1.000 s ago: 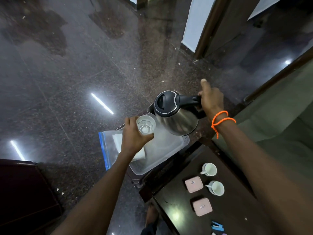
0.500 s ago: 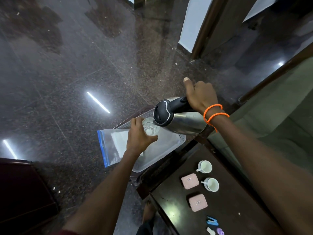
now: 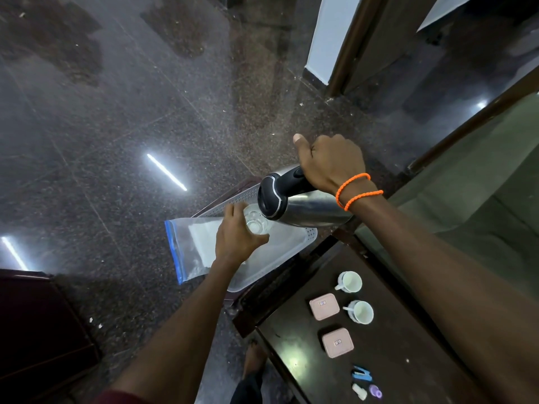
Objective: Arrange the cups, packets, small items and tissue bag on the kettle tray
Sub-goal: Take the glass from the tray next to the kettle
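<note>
My right hand (image 3: 332,163) grips the black handle of a steel kettle (image 3: 309,209), tipped almost flat with its lid end over a clear glass (image 3: 256,223). My left hand (image 3: 236,239) holds that glass above the white perforated tray (image 3: 294,243). A clear tissue bag with a blue zip edge (image 3: 189,246) lies across the tray's left end and overhangs it. On the dark table to the right stand two white cups (image 3: 350,281) (image 3: 361,312), two pink square boxes (image 3: 324,306) (image 3: 337,342) and small items: a blue clip (image 3: 361,374), a white piece (image 3: 359,391) and a purple piece (image 3: 375,391).
The tray rests on a low stand over a polished dark stone floor (image 3: 116,141). A dark wooden table (image 3: 291,345) lies at the lower right, a green cushioned seat (image 3: 481,199) at the right, and dark furniture (image 3: 35,322) at the lower left.
My right hand has tipped the kettle from upright to nearly horizontal over the glass. My left hand has lowered the glass slightly and kept its hold.
</note>
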The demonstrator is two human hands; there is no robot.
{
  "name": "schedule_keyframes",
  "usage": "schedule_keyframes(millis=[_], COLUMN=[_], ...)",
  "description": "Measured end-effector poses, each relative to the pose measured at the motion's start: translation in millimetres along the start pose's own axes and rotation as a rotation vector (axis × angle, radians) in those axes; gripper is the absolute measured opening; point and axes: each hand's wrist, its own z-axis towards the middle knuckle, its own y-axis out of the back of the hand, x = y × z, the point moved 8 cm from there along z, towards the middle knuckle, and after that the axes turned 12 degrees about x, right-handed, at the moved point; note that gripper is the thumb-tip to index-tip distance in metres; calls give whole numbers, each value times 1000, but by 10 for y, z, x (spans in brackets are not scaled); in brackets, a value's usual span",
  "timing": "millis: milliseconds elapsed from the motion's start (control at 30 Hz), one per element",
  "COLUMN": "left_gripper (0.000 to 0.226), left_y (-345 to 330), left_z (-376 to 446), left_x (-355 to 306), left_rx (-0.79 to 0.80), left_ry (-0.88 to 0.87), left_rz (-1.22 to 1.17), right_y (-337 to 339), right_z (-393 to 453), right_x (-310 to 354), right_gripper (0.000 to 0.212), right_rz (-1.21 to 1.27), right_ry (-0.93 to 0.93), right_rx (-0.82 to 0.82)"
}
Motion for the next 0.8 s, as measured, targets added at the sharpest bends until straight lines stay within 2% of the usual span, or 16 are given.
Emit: schedule_keyframes(millis=[800], left_gripper=[88], left_y=[-22], left_z=[-92], left_x=[100], left_rx=[-21], left_ry=[38], left_rz=[64], right_y=[440], right_z=[-77], right_x=[239], right_gripper=[61], right_rz=[-169], right_ry=[91], right_rx=[-82])
